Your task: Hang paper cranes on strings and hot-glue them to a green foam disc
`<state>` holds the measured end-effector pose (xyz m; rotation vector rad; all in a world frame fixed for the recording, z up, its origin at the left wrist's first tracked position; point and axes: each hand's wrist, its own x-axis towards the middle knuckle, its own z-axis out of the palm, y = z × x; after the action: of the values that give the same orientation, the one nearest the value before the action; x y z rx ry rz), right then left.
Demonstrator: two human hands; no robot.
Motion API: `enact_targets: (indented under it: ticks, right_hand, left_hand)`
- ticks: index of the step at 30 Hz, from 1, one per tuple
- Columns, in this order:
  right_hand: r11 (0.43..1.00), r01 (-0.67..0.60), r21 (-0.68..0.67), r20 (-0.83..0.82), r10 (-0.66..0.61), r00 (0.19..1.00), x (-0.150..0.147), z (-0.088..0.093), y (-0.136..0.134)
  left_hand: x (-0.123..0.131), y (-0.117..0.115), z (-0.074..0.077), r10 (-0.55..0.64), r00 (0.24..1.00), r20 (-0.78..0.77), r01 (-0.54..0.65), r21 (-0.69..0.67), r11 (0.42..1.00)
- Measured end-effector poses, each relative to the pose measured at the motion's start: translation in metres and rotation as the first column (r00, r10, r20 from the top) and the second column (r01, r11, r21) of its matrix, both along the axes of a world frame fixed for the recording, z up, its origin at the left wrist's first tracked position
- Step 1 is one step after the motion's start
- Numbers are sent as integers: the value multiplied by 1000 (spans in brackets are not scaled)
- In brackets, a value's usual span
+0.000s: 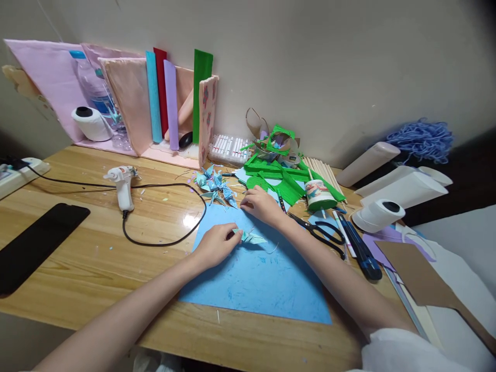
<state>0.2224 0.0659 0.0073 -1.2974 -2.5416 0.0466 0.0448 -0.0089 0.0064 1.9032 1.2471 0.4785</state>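
Observation:
My left hand (217, 244) pinches a small light green folded paper crane (252, 238) by one end, just over a blue sheet of paper (256, 284). Farther back, my right hand (264, 204) has its fingertips pressed together at the sheet's far edge; whatever they hold is too small to make out. Right beside those fingertips, to the left, lies a cluster of blue folded paper cranes (215, 187). A thin pale thread (273, 249) curls on the blue sheet near the crane.
A white hot glue gun (124, 188) with a looping black cord stands left, near a black phone (42, 243). Black scissors (318, 232), a utility knife (362, 250) and a white thread spool (378, 215) lie right. Green paper scraps (281, 175) pile up behind.

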Motion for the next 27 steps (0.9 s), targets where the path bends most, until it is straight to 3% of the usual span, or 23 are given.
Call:
enact_targets:
  ticks: [3, 8, 13, 20, 24, 27]
  right_hand:
    - [1000, 16, -27, -38, -17, 999, 4, 4, -1]
    - [987, 159, 11, -121, -156, 980, 3, 10, 9]
    - [971, 228, -70, 37, -226, 974, -8, 7, 30]
    - [925, 378, 39, 148, -379, 913, 3, 11, 41]
    - [915, 395, 81, 180, -403, 897, 16, 18, 48]
    - [947, 312, 82, 181, -322, 929, 17, 21, 53]
  left_hand:
    - [0, 0, 1, -1, 1000, -6, 1, 0, 1000]
    - [-1, -1, 0, -1, 1000, 5, 1, -5, 1000]
    - [-1, 0, -1, 4, 1000, 7, -4, -11, 1000]
    - [-1, 0, 2, 9, 1000, 2, -9, -29, 1000]
    - [-1, 1, 2, 10, 1000, -3, -11, -34, 999]
    - [-1, 1, 2, 8, 1000, 2, -8, -46, 999]
